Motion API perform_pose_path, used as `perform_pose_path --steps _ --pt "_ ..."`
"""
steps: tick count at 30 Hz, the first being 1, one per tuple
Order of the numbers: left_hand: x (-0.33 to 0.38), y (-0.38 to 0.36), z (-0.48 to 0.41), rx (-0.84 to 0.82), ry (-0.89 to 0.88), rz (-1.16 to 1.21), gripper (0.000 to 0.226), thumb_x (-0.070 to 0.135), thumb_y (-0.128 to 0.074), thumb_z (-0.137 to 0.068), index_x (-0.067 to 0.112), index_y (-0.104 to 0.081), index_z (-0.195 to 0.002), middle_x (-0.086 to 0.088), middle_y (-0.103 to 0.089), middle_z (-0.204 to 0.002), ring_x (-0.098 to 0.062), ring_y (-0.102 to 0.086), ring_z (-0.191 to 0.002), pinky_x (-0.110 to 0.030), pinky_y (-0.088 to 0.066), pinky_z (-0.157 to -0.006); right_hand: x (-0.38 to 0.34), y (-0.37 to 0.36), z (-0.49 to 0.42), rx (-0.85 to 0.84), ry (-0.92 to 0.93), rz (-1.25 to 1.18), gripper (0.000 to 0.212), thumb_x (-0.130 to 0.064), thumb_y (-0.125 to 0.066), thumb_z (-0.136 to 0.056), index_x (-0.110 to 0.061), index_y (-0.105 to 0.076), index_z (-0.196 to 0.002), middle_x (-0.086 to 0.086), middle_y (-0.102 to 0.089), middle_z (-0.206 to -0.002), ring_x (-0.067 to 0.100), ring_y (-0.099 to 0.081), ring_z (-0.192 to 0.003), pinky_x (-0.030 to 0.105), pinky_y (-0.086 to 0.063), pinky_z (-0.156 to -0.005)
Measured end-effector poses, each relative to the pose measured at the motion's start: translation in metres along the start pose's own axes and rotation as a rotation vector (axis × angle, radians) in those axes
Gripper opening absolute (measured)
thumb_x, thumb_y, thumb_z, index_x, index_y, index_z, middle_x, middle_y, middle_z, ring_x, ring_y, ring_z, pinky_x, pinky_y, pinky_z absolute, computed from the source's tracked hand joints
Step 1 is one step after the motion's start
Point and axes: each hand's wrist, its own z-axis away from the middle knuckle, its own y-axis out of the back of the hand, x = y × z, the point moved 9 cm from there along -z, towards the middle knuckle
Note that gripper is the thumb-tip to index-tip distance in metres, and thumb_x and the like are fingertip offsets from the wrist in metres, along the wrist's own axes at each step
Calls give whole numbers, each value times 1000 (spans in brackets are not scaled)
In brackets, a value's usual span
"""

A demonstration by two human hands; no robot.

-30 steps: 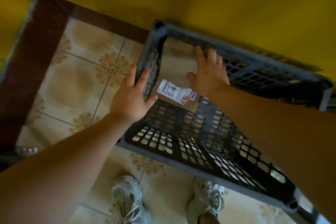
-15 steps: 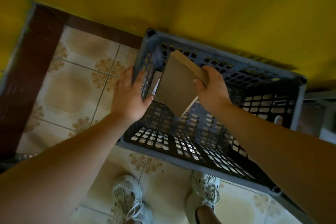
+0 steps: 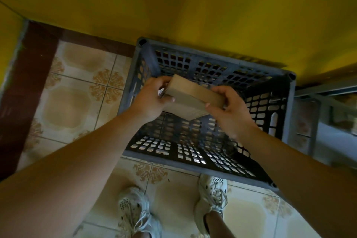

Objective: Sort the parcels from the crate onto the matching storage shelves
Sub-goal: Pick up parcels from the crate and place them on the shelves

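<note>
Has lifted the parcel [image 3: 193, 95] off the crate [image 3: 212, 58] floor and brought the left hand [image 3: 150, 100] onto it since half a second ago. Now grips it at both ends above the crate, left fingers curled round the label end, right hand [image 3: 229, 116] pinching the other. Looks like pick-up, nearly done. Next calls for reading the label, then finding the matching shelf [image 3: 326, 88], likely rightward.

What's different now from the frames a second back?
The parcel, which lay flat in the far corner of the crate, was tipped up by the right hand and is now lifted clear of the floor of the crate. The left hand left the rim and gripped the parcel's other end. The crate and the shoes stayed put.
</note>
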Motion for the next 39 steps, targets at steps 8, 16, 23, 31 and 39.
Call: perform_pose_path --steps 8,16,23,31,39 --pt "23 2 20 159 -259 -106 40 2 -62 -89 24 -59 -122 -7 -52 -128 -23 -50 -119 -30 -40 -97 35 -22 -4 -130 -575 -500 6 -20 -51 -102 -17 -56 -104 6 -61 -94 19 -62 -77 25 -49 -49" --pt "-5 -33 34 -84 462 833 44 10 -59 -92 21 -46 -133 -4 -66 -116 -24 -63 -106 -41 -53 -78 39 -21 -7 -111 -328 -360 47 -5 -64 -91 -31 -47 -127 -6 -67 -107 18 -68 -96 33 -56 -73" --pt "3 -47 34 -177 258 724 73 -8 -60 -85 34 -38 -140 -6 -61 -121 -16 -64 -107 -35 -54 -83 28 -3 -20 75 -157 -206 72 -30 -63 -95 -43 -19 -151 -20 -59 -102 0 -62 -84 22 -55 -67" --pt "-59 -70 -1 -190 329 116 64 29 -63 -90 30 -33 -146 8 -51 -134 -13 -56 -115 -36 -48 -96 75 5 -32 196 -199 -186 77 -33 -61 -97 -47 -10 -153 -14 -56 -111 -3 -59 -76 13 -46 -49" --pt "-113 -88 -56 -173 268 -380 61 27 -63 -91 20 -38 -146 -7 -47 -143 -25 -51 -125 -39 -48 -99 175 -4 -66 245 -266 -203 74 -29 -62 -96 -45 -15 -151 -16 -60 -104 5 -66 -85 22 -57 -57"
